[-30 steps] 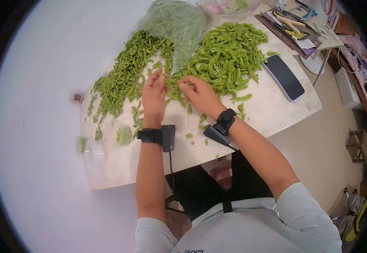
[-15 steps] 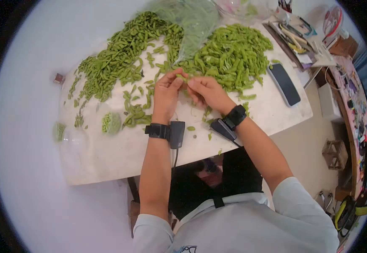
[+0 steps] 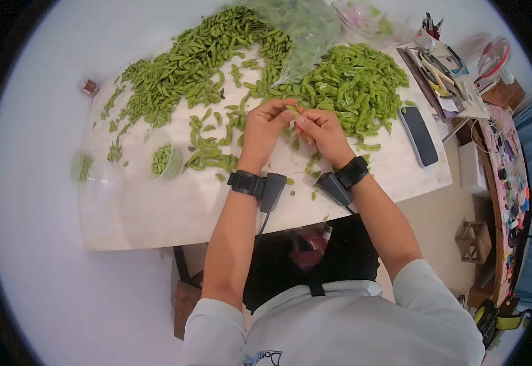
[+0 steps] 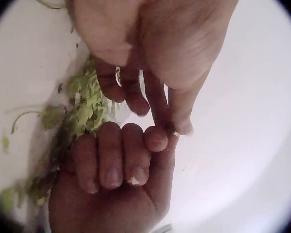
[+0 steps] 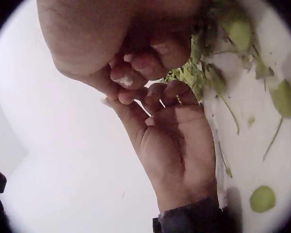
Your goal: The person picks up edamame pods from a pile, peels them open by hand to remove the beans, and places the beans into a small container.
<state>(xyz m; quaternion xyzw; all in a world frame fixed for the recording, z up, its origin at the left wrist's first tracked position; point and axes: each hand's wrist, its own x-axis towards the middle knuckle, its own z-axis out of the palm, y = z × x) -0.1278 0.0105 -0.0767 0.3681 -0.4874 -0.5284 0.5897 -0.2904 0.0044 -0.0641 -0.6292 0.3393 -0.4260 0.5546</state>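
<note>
My left hand (image 3: 261, 131) and my right hand (image 3: 325, 133) meet over the worktop (image 3: 150, 219), in front of the two green piles. The fingers of the left pinch a green pod (image 3: 294, 110) between thumb and forefinger, and my right thumb and forefinger close on it from the other side. In both wrist views my right hand's other fingers are curled in toward the palm. The pod is mostly hidden by my fingertips, so I can't tell whether it is split

Past my hands, the left pile (image 3: 199, 55) spreads out toward the wall, and the right pile (image 3: 363, 88) is heaped on the other side. A clear bag (image 3: 308, 36) hangs down between them. Loose pods (image 3: 212, 157) lie scattered to the left of my left hand, with a tub (image 3: 171, 155) of shelled beans (image 3: 161, 158) just beyond them. Another tub (image 3: 98, 178) lies near the left edge, with green showing at one end. The phone (image 3: 419, 137) lies flat, dark screen up, to the right of the right pile. I have a black strap on each wrist, each with a dark box attached
</note>
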